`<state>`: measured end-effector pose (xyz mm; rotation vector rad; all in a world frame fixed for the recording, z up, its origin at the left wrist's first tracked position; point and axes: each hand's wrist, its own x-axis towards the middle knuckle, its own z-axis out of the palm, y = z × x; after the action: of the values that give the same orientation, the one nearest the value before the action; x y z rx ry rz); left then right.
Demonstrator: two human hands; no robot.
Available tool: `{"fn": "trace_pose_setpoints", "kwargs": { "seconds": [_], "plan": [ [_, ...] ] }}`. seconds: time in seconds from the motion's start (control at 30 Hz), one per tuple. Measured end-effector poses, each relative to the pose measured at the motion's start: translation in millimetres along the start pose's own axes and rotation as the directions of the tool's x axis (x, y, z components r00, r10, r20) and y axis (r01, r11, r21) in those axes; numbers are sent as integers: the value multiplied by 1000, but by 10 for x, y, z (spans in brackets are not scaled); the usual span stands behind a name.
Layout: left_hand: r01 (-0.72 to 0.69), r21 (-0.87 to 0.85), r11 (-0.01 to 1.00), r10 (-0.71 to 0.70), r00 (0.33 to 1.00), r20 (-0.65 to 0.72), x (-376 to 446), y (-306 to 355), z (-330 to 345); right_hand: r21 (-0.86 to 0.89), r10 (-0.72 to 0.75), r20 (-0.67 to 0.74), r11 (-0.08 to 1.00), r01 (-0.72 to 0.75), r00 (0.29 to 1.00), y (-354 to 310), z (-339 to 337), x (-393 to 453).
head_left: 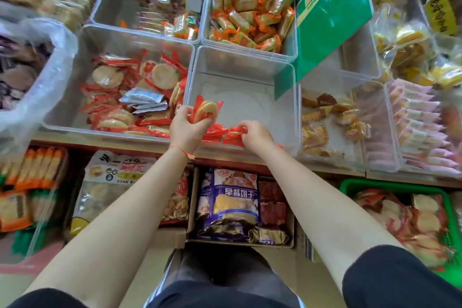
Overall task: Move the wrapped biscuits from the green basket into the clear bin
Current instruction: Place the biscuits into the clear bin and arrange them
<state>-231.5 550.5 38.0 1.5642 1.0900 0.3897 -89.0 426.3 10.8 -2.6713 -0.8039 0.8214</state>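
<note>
We take the clear bin point(240, 77) at the centre of the shelf as our landmark; its floor is mostly bare, with only a few red-wrapped packs lying along its near wall.

To the left of the clear bin, touching it, stands a wider clear tub point(75, 97) full of round biscuits in red wrappers, with some silver sachets point(143, 100) on top. Behind the clear bin sits a tub of orange-wrapped bars point(250, 12), and leaning into the clear bin's far right corner is a green cardboard sign point(330, 15). To the right of the clear bin is a tub of brown and yellow sweets point(322, 120), and beyond that one of pink packets point(420, 127).

Below and to the right of the clear bin, well apart from it and under the shelf edge, sits the green basket point(450, 215), still holding many wrapped biscuits point(422, 222). Directly below the clear bin, a cardboard box holds a blue snack bag point(235, 202).

Our left hand point(187, 130) is at the clear bin's near left corner, fingers curled round a small stack of round biscuits point(206, 110) in red wrap, held above the bin floor. Our right hand point(255, 136) is inside the clear bin at its near wall, fingertips pinching red packs point(236, 132) that lie there.
</note>
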Motion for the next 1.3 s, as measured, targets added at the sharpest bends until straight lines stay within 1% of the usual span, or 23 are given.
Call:
{"fn": "trace_pose_setpoints", "kwargs": {
  "seconds": [0.07, 0.23, 0.3, 0.33, 0.37, 0.4, 0.43, 0.47, 0.5, 0.53, 0.57, 0.6, 0.63, 0.67, 0.7, 0.73, 0.77, 0.8, 0.9, 0.97, 1.0, 1.13, 1.3],
  "plan": [
    [6, 14, 1000, -6, 1000, 10, 14, 8, 13, -15, 63, 79, 998, -62, 995, -8, 14, 41],
    [-79, 52, 995, 73, 992, 106, 33, 26, 66, -78, 31, 247, 997, -12, 968, -15, -10, 143],
    [-57, 37, 998, 53, 993, 106, 68, 9, 93, -2, 37, 209, 999, -37, 977, -46, -68, 150],
    [-38, 20, 999, 36, 994, 100, 91, -4, 103, 127, 32, 119, 991, -47, 992, -73, -121, 145],
    [-16, -6, 1000, 17, 995, 101, 106, -6, 108, 307, 51, 32, 950, -59, 998, -118, -189, 119],
    [8, -44, 999, -3, 994, 111, 112, 13, 113, 524, 86, -3, 849, -72, 996, -175, -260, 86],
    [31, -89, 996, -19, 991, 133, 114, 42, 124, 710, 102, 25, 699, -89, 994, -233, -329, 50],
    [49, -128, 991, -28, 986, 163, 117, 78, 143, 826, 72, 80, 554, -107, 994, -278, -387, 14],
    [55, -144, 988, -28, 982, 185, 122, 121, 171, 872, 14, 119, 476, -111, 993, -315, -431, -22],
    [40, -135, 990, -13, 980, 196, 123, 174, 195, 873, -50, 135, 478, -95, 990, -351, -467, -56],
    [-16, -72, 997, 29, 982, 184, 136, 208, 209, 848, -88, 122, 528, -57, 989, -374, -494, -78],
    [-117, 71, 991, 104, 981, 163, 167, 211, 212, 814, -97, 79, 581, -8, 992, -389, -523, -94],
    [-247, 275, 929, 212, 965, 153, 193, 190, 203, 770, -75, 9, 636, 40, 997, -377, -541, -75],
    [-367, 476, 799, 321, 930, 177, 222, 122, 193, 721, -37, -78, 688, 82, 996, -349, -556, -39],
    [-451, 616, 646, 399, 887, 231, 243, 35, 177, 654, 6, -173, 748, 110, 985, -301, -559, 3],
    [-491, 703, 515, 427, 858, 286, 255, -63, 162, 572, 35, -249, 811, 118, 968, -241, -553, 54],
    [-508, 747, 428, 433, 841, 324, 253, -157, 149, 482, 40, -285, 870, 107, 958, -173, -540, 100],
    [-514, 765, 388, 434, 834, 340, 236, -220, 134, 391, 34, -274, 917, 79, 961, -111, -516, 146],
    [-496, 785, 371, 424, 843, 332, 198, -282, 134, 148, 37, -90, 989, -23, 995, -17, -387, 229],
    [-477, 803, 358, 403, 854, 328, 194, -256, 140, -3, 33, 41, 999, -33, 999, -12, -248, 268],
    [-472, 808, 353, 399, 857, 327, 189, -244, 145, -31, 27, 80, 999, -25, 996, -22, -188, 282],
    [-467, 816, 342, 381, 862, 334, 177, -227, 145, 31, 42, 81, 999, -45, 996, -55, -104, 305],
    [-463, 823, 330, 371, 865, 338, 177, -212, 143, 55, 67, 279, 995, -85, 958, -11, -79, 369]
  ]
}}
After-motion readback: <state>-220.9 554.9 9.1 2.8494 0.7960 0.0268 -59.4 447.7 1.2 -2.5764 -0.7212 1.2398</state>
